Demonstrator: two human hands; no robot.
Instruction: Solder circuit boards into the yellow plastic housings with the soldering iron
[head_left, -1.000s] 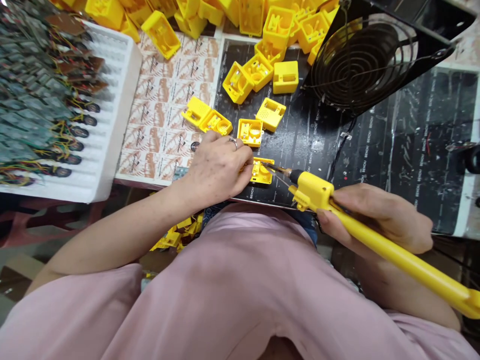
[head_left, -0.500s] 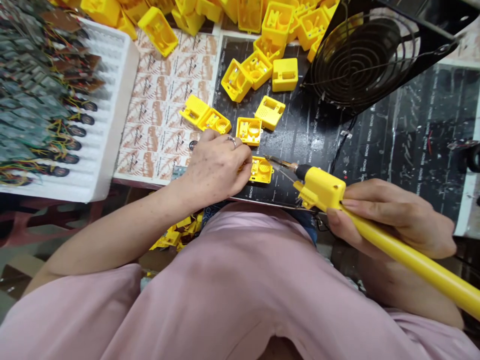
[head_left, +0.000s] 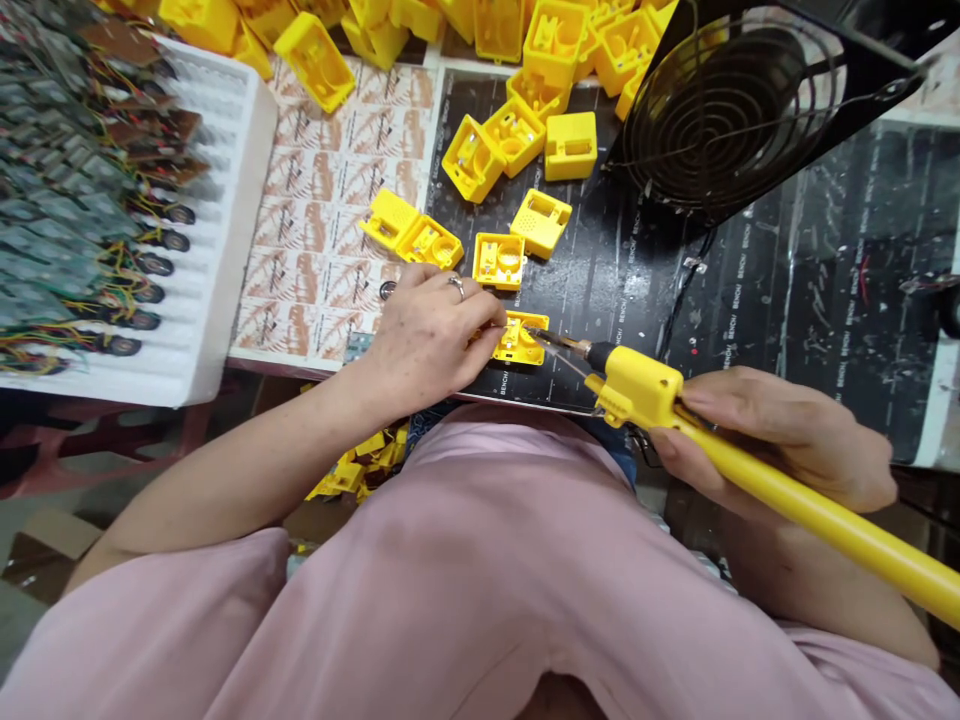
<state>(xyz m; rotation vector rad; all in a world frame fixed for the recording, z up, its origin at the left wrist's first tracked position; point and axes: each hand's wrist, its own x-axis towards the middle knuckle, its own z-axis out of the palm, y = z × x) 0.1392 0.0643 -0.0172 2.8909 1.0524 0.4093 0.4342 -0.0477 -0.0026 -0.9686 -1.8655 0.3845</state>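
Head view, writing: the black mat (head_left: pixel 750 300) on the counter (head_left: pixel 930 420) bears rows of small white print that looks like "BENCHI", repeated along its seams; too small to be sure of the letters.
Head view, paper: a sheet of printed labels (head_left: pixel 322 240), red-brown on white, lies left of the mat; its words cannot be read.
Left hand (head_left: pixel 427 335): fingers pinched on a small yellow case (head_left: pixel 517 342), pressing it down on the near edge of the mat; a ring (head_left: pixel 456 285) sits on one finger.
Right hand (head_left: pixel 780 435): closed around the long yellow soldering iron (head_left: pixel 750 470), gripped just behind its boxy head.
Iron tip (head_left: pixel 559 340): touching the open inside of the held case.
Other cases: three loose yellow cases (head_left: pixel 499 258) lie just beyond the left hand, more in a heap (head_left: pixel 555 45) at the far edge.
Tray: a white foam tray (head_left: pixel 225 230) at left holds circuit boards (head_left: pixel 67 190) with coloured wires.
Fan: a black fan (head_left: pixel 735 110) with a wire guard stands tilted at the far right.
Lap: pink cloth (head_left: pixel 480 580) fills the foreground.
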